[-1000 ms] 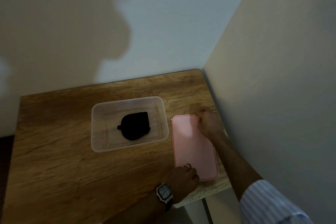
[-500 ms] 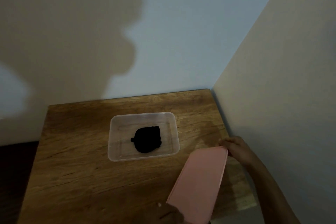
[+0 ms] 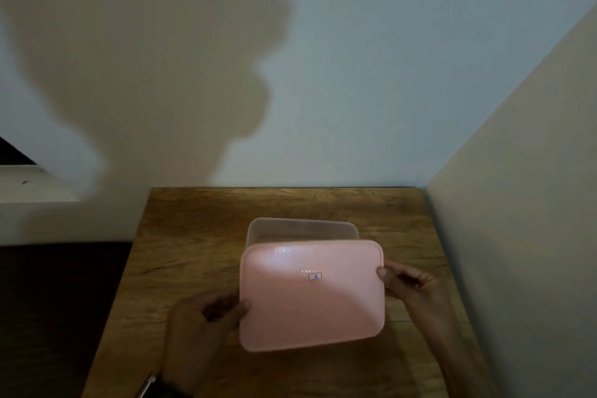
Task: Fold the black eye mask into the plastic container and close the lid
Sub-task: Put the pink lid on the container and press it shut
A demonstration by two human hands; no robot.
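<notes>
I hold the pink lid (image 3: 311,296) flat-side up over the clear plastic container (image 3: 302,229), whose far rim alone shows behind it. My left hand (image 3: 203,321) grips the lid's left edge. My right hand (image 3: 408,283) grips its right edge, thumb on top. The lid is tilted toward me and hangs above the container's near part. The black eye mask is hidden under the lid.
The wooden table (image 3: 193,252) stands in a corner, with a pale wall (image 3: 323,74) behind and another wall (image 3: 523,203) along its right edge. A dark floor lies off its left edge. A wristwatch shows on my left wrist at the bottom edge.
The lid has been lifted off the table at the right, turned crosswise and carried over the container, hiding the eye mask. Both hands now hold its short edges. The camera has moved closer.
</notes>
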